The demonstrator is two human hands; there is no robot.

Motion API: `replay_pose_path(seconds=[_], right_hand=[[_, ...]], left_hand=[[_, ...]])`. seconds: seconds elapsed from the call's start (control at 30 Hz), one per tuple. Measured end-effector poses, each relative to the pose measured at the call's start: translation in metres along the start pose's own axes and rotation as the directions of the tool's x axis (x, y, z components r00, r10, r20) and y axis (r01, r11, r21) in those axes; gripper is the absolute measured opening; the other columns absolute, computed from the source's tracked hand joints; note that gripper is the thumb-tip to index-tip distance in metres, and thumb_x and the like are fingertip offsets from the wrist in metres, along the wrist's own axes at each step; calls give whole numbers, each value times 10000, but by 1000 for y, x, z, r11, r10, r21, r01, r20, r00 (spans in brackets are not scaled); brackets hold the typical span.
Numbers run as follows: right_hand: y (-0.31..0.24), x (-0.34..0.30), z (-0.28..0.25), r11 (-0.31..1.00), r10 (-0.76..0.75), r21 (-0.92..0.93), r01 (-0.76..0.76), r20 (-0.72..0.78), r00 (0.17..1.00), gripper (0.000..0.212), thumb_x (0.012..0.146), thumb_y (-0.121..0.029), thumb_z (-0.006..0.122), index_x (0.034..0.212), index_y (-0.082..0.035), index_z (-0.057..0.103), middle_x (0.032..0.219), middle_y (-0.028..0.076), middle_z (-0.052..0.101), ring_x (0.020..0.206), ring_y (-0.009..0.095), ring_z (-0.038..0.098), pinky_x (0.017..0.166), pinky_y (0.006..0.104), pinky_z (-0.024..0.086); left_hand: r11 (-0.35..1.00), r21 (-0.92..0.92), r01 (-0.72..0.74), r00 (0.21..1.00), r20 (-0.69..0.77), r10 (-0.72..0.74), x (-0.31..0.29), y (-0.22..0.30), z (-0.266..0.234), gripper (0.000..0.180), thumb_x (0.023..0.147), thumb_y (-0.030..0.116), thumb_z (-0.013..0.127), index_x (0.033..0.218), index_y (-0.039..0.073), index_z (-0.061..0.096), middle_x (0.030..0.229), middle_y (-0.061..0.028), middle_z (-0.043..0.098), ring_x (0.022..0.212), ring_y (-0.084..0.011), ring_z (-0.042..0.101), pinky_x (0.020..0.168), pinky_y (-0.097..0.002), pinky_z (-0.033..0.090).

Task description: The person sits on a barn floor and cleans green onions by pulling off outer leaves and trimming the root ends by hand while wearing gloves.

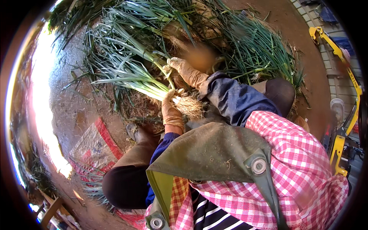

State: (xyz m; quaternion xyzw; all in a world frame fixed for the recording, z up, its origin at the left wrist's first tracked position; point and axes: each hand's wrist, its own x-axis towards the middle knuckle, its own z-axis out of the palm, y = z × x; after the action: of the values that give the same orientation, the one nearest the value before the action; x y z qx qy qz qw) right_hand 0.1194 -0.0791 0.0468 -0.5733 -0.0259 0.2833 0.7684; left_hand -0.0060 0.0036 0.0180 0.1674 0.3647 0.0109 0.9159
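My left hand, in a tan glove, is closed around the white lower stalks of a bunch of green onions. Their pale, tangled roots stick out to the right of that hand, and the long leaves fan out to the upper left. My gloved right hand is just above, its fingers pinched on a single green onion stalk. That stalk slants from the leaves down toward my left hand. Some fingertips are hidden by the stalks.
Heaps of green onions lie beyond my hands, one at the far left and one at the right. A white and red woven sack lies left of my bent knee. A yellow machine arm stands at the right edge.
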Motion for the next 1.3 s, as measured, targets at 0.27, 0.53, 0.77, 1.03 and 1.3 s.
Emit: replay_pose_path(seconds=[0.27, 0.53, 0.77, 1.03, 1.3], right_hand=[[-39, -74, -12, 896, 228, 262, -358, 420, 879, 260, 938, -276, 496, 751, -96, 488, 542, -49, 450, 434, 66, 432, 400, 226, 391], [-162, -85, -156, 495, 327, -858, -139, 36, 944, 318, 888, -369, 540, 754, -82, 563, 651, -2, 516, 521, 81, 478, 448, 223, 438], [-152, -81, -147, -476, 140, -879, 23, -50, 989, 366, 821, -359, 523, 991, -47, 613, 876, 153, 637, 823, 307, 621, 701, 438, 474], [-29, -28, 0, 612, 662, -727, -311, 255, 705, 395, 857, -429, 592, 1003, -63, 624, 737, -34, 568, 646, 72, 482, 569, 218, 383], [-23, -56, -16, 873, 431, -383, -302, 314, 846, 144, 837, -209, 667, 859, -73, 624, 654, -46, 520, 587, 66, 457, 511, 229, 346]], left_hand=[[995, -88, 38, 994, 102, -29, -12, 7, 9, 296, 786, 98, 591, 1044, -46, 579, 765, -119, 609, 668, -230, 619, 640, -340, 561], [995, -88, -40, 973, 223, 59, -10, 19, -1, 371, 835, 160, 573, 1143, -45, 548, 818, -189, 641, 652, -281, 642, 603, -380, 567], [993, -118, -20, 973, 226, 46, -12, 10, 2, 356, 831, 194, 601, 1109, -26, 566, 840, -132, 619, 719, -266, 637, 647, -387, 568], [995, -95, 38, 971, 237, -14, 4, 9, -13, 396, 866, 245, 559, 1136, -43, 531, 982, -180, 624, 819, -293, 639, 748, -425, 550], [999, 13, 47, 968, 246, -49, -35, 9, 18, 437, 896, 272, 553, 1227, -6, 493, 1114, -132, 591, 947, -249, 606, 843, -381, 511]])
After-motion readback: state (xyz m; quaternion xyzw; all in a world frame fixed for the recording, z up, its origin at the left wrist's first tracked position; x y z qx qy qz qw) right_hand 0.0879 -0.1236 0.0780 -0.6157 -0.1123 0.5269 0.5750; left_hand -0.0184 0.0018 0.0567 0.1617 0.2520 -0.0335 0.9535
